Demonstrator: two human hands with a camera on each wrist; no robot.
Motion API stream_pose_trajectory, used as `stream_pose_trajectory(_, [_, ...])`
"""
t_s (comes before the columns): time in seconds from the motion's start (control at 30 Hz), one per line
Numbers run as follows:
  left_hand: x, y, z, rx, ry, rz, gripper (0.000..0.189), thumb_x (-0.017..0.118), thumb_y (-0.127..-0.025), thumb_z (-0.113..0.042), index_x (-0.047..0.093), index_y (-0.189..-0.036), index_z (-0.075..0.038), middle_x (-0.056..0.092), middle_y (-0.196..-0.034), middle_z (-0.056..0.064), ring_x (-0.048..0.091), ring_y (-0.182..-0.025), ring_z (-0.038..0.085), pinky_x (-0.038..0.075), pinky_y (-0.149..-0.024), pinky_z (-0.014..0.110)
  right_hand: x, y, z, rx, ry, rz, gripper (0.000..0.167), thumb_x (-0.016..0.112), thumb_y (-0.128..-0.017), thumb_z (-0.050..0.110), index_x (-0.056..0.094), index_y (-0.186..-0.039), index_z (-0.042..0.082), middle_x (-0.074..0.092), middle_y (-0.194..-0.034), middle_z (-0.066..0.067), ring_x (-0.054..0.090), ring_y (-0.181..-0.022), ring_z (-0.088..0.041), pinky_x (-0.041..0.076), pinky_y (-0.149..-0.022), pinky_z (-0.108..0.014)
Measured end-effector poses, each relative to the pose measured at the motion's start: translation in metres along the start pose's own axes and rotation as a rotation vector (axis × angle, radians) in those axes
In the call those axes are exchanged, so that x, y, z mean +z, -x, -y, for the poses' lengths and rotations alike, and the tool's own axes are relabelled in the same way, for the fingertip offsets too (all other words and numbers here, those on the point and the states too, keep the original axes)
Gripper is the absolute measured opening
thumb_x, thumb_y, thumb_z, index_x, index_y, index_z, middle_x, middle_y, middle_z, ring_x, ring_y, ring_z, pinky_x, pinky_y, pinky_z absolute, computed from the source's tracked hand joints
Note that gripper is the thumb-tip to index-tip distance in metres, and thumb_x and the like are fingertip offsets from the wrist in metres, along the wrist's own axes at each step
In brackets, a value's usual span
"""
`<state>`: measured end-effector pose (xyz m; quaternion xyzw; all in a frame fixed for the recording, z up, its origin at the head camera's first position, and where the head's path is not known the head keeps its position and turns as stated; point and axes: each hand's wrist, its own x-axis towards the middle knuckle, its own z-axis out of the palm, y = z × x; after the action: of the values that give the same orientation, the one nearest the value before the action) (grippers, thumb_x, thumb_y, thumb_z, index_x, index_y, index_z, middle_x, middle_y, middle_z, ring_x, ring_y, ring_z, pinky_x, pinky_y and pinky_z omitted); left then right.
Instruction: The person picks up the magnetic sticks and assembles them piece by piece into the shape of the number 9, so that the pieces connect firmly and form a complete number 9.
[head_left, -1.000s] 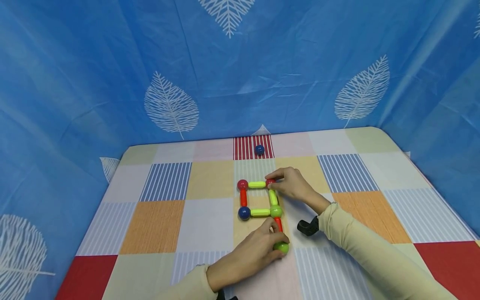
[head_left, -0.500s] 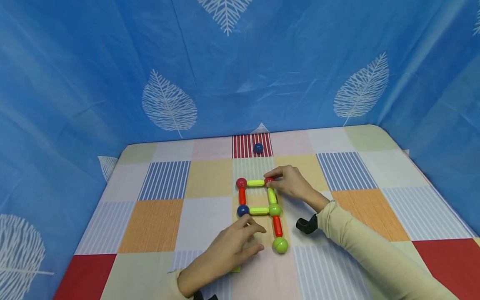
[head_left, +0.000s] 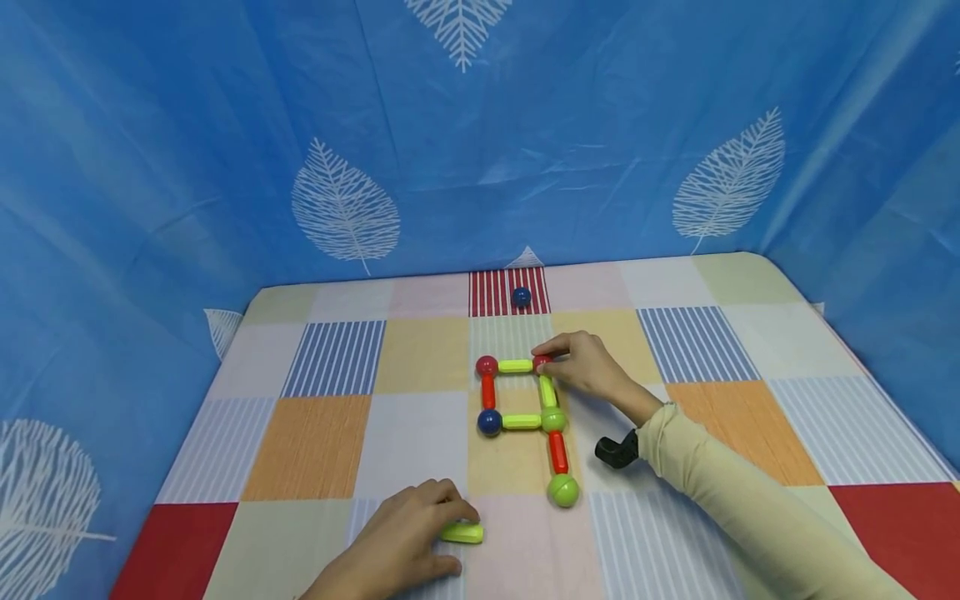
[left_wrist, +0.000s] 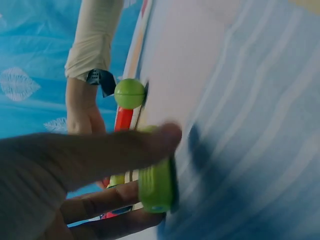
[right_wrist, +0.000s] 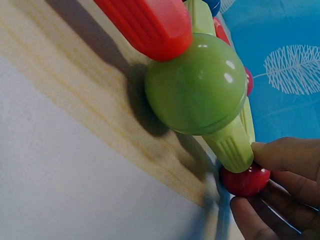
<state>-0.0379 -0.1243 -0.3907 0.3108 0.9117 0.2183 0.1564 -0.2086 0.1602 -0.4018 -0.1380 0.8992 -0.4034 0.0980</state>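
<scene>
A closed four-sided frame of balls and rods lies on the cloth: red ball [head_left: 487, 366], blue ball [head_left: 490, 422], green ball [head_left: 553, 419], and yellow-green rods [head_left: 521, 422] plus a red rod [head_left: 488, 392]. From the green ball another red rod [head_left: 558, 452] runs toward the person to a second green ball [head_left: 563, 490]. My right hand [head_left: 592, 367] pinches the far-right red ball [right_wrist: 246, 180] between thumb and fingers. At the lower left, my left hand [head_left: 405, 537] reaches around a loose yellow-green rod [left_wrist: 156, 187], fingers at its side, thumb spread apart from it.
A lone blue ball [head_left: 521, 297] sits near the far edge on a red-striped patch. The patchwork tablecloth [head_left: 412, 433] covers the table. A blue curtain [head_left: 570, 167] with white leaf prints hangs behind and at the sides.
My left hand has let go of the near green ball and moved left and toward the person, to the loose yellow-green rod. My right hand stays on the red ball.
</scene>
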Motion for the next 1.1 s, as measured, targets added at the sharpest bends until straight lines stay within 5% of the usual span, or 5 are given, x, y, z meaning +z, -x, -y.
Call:
stream_pose_trajectory(0.2, [0.006, -0.003, 0.001, 0.050, -0.009, -0.041, 0.032, 0.083, -0.077, -0.014, 0.074, -0.105, -0.023, 0.056, -0.092, -0.015, 0.049, -0.084, -0.001, 0.047, -0.071, 0.022, 0.001, 0.000, -0.002, -0.012, -0.002, -0.006, 0.026, 0.072, -0.088, 0.009, 0.073, -0.113, 0.004, 0.073, -0.106, -0.007, 0.063, -0.108, -0.028, 0.049, -0.091, -0.045])
stream_pose_trajectory(0.5, [0.007, -0.013, -0.002, 0.049, -0.025, -0.043, 0.025, 0.083, -0.079, -0.017, 0.075, -0.103, -0.024, 0.058, -0.090, -0.016, 0.050, -0.082, -0.002, 0.047, -0.070, 0.021, 0.000, 0.000, -0.002, -0.020, -0.008, -0.011, 0.026, 0.073, -0.087, 0.009, 0.074, -0.113, 0.004, 0.073, -0.104, -0.006, 0.065, -0.104, -0.026, 0.051, -0.087, -0.043])
stream_pose_trajectory(1.1, [0.005, -0.069, -0.024, 0.153, -0.107, -0.083, 0.027, 0.083, -0.079, -0.018, 0.075, -0.104, -0.023, 0.061, -0.090, -0.013, 0.051, -0.078, -0.002, 0.043, -0.067, 0.018, 0.001, 0.003, -0.001, -0.023, -0.002, -0.014, 0.024, 0.072, -0.089, 0.009, 0.074, -0.112, 0.004, 0.073, -0.105, -0.007, 0.064, -0.107, -0.028, 0.050, -0.089, -0.044])
